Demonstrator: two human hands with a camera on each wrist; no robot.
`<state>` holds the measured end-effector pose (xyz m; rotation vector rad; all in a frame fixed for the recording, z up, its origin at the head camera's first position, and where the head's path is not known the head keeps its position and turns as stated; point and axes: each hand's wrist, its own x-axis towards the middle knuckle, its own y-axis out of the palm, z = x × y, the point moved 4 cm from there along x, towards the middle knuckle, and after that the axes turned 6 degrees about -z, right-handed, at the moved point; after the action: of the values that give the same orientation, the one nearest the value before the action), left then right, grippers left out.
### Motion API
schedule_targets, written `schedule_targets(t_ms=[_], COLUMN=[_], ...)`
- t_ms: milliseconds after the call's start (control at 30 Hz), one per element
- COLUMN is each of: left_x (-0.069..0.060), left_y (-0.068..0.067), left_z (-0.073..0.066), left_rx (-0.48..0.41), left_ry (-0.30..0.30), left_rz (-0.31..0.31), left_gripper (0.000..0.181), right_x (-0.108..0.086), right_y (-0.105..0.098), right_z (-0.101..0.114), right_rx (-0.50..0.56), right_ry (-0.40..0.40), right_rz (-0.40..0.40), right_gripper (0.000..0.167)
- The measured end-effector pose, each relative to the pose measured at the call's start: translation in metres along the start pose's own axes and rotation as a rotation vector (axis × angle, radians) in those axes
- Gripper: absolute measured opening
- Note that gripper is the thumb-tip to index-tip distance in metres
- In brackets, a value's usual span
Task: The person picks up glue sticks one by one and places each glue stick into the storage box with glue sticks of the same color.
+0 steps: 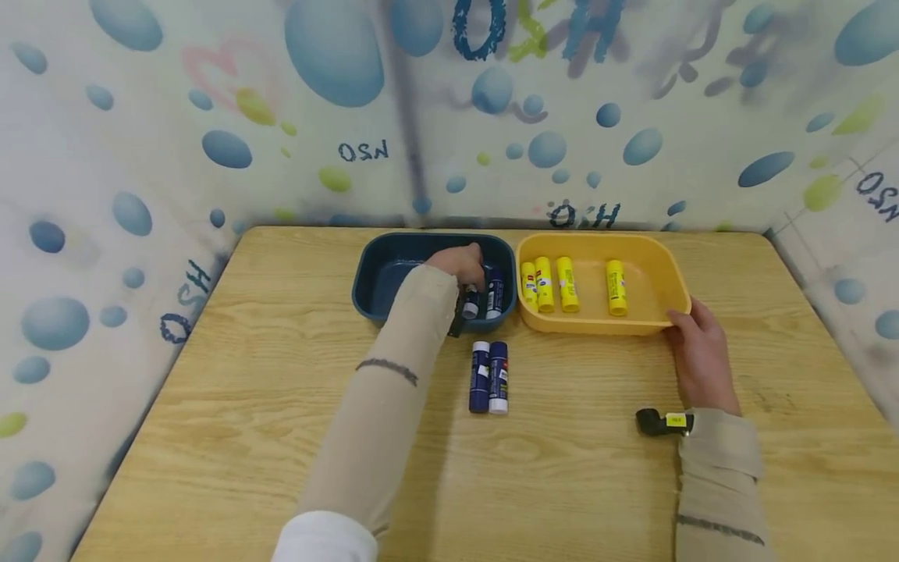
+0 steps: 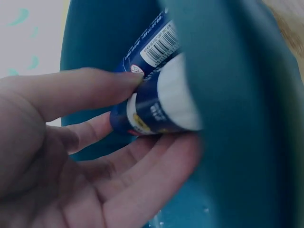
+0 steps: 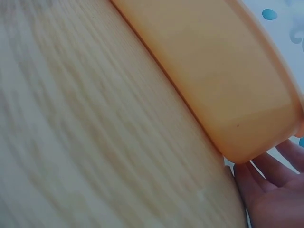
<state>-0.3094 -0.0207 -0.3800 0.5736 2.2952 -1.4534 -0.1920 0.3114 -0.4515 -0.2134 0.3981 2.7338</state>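
My left hand (image 1: pixel 460 264) reaches into the dark blue bin (image 1: pixel 375 293) and pinches a navy glue stick (image 1: pixel 470 303) with a white end. In the left wrist view, the thumb lies on one side of this glue stick (image 2: pixel 145 111) and fingers on the other. Beside it in the bin lies another navy glue stick (image 1: pixel 495 295), its barcode showing in that view. At the near right corner of the yellow bin (image 1: pixel 590 323), my right hand (image 1: pixel 702 355) grips the wall, thumb at the rim and fingers outside. Several yellow glue sticks (image 1: pixel 566 285) lie inside this bin.
Two navy glue sticks lie side by side on the wooden table (image 1: pixel 562 468), in front of the bins: one on the left (image 1: pixel 480 378), one on the right (image 1: pixel 499 378). The bins stand next to each other near the back edge, before a patterned wall (image 1: pixel 449 101).
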Motion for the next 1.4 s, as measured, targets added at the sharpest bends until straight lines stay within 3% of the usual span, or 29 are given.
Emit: schedule_targets(t_ms=[667,1000,1167,1400], left_x=[0.006,0.0,-0.006,-0.019], left_y=[0.004,-0.002,-0.005,-0.009], left_z=[-0.004,-0.005,-0.005,-0.001], left_rx=[-0.026,-0.153,-0.105,0.051], left_ry=[-0.045,-0.022,-0.035,0.033], left_rz=[0.016,0.0,-0.012,-0.015], left_gripper=[0.044,0.039,0.042,0.036], right_x=[0.0,-0.002,-0.003,-0.001], right_y=[-0.001,-0.001,-0.001,-0.001], right_z=[-0.002,-0.001,-0.001,-0.001], right_rx=[-0.034,-0.052,-0.035,-0.022], right_ry=[0.002,0.013,0.013,0.013], right_rz=[0.003,-0.007,-0.008,-0.002], right_gripper=[0.054,0.055,0.054,0.055])
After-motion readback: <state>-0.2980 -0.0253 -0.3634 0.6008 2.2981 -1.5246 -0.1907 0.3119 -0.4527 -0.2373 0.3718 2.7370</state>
